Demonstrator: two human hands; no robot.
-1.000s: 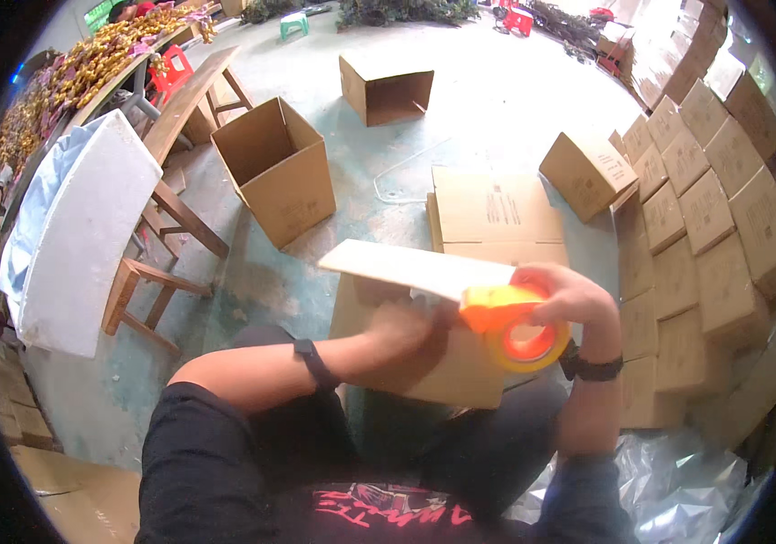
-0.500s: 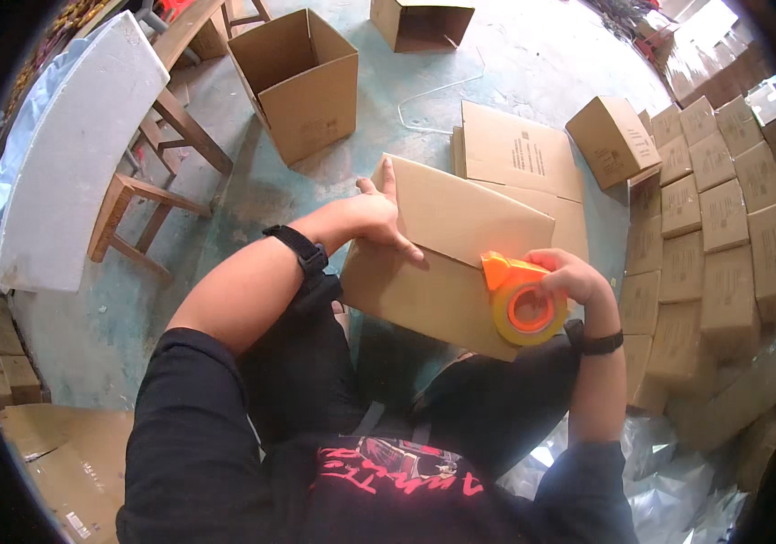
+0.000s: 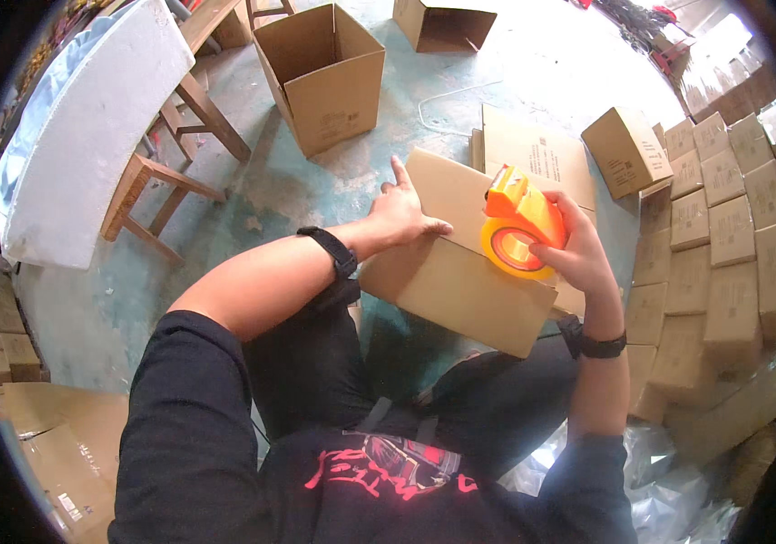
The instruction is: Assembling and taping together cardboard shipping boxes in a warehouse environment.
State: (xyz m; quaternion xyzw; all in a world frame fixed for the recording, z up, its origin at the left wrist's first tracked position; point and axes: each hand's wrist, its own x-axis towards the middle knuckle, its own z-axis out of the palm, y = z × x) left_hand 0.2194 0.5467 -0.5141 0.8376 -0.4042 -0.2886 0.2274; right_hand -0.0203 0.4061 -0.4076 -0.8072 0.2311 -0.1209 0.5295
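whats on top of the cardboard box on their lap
The left hand lies flat on the cardboard box, and the right hand holds an orange tape dispenser against it. The surface beneath both is covered.

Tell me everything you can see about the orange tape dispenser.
The tape dispenser is a handheld gun of bright orange plastic, with a round hub that carries a tape roll showing yellowish around a red core. The right hand grips it from the right side, fingers wrapped around its handle. Its front end rests tilted on the top face of the closed brown cardboard box, near the box's right edge. The left hand lies flat on the same box and does not touch the dispenser.
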